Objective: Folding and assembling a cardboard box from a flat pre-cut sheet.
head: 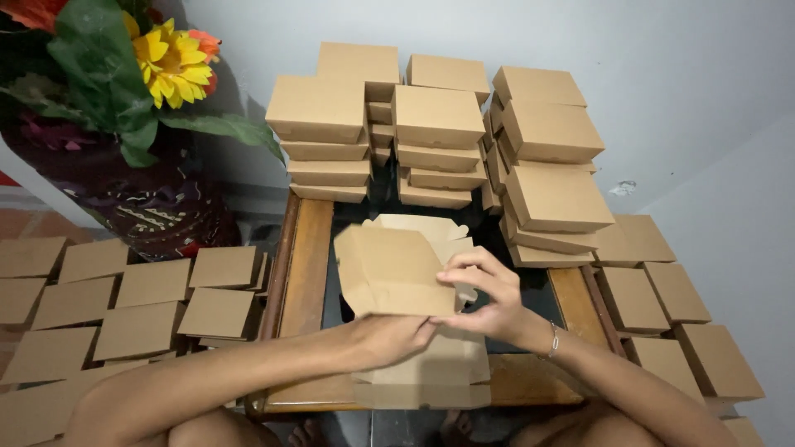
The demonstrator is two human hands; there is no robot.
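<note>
gripping cardboard box (389, 269), left hand (397, 335) beneath, right hand (489, 298) pinching

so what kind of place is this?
Likely a home room used for box folding: stacked brown cardboard boxes on a small wooden glass-topped table, flat cardboard blanks on the floor, an artificial sunflower bouquet.

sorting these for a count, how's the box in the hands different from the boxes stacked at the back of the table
The box in the hands is open, its lid flap up and panels loose; the stacked boxes are closed with flat lids. The held one is tilted above the table in the grip of the left hand and right hand; the stacked ones lie level in piles. Both are plain brown cardboard of similar size.
</note>
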